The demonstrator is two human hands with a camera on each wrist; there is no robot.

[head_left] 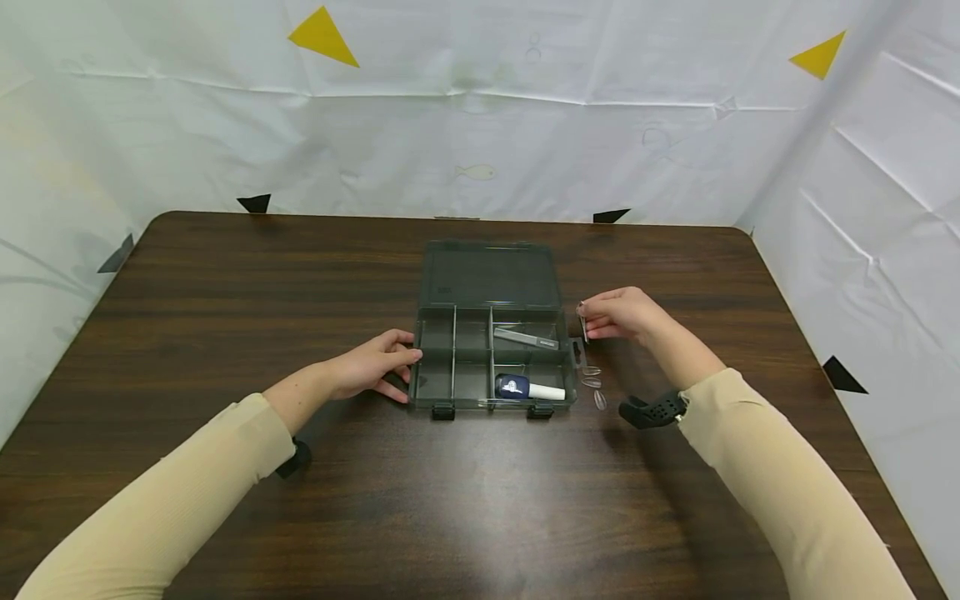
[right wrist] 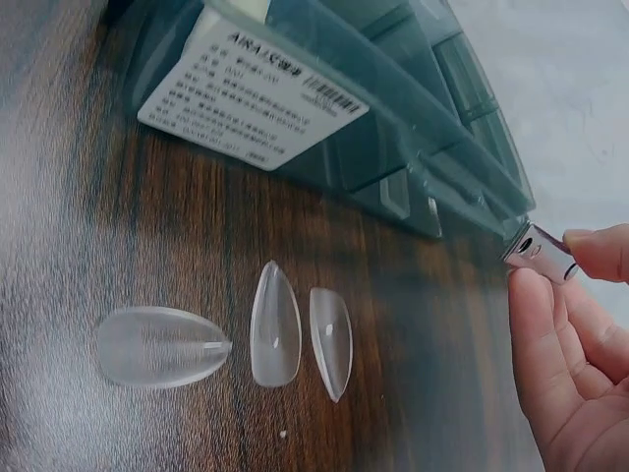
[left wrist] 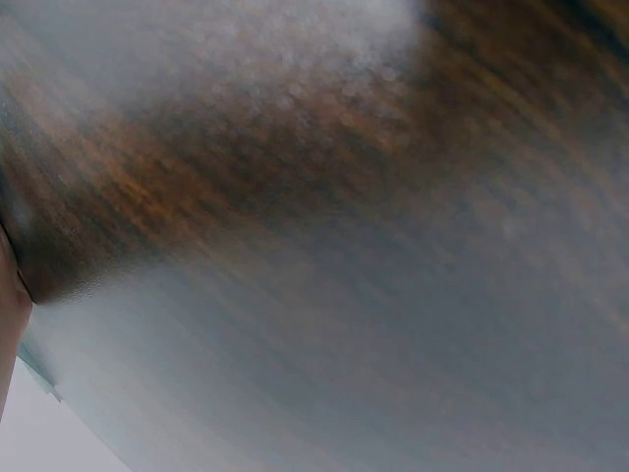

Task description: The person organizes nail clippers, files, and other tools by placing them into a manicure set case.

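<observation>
Nail clippers [right wrist: 539, 250], small and metallic, were pinched in the right hand [head_left: 618, 315] just beside the open organizer box's [head_left: 491, 358] right wall. Three clear nail tips [right wrist: 275, 329] lay on the table near that wall. Inside the box sat a grey file [head_left: 527, 338] and a blue-and-white tube [head_left: 528, 388]. Dark wooden table [head_left: 225, 275], white sheeting behind. The left hand [head_left: 371, 367] rested with relaxed fingers against the box's left edge.
</observation>
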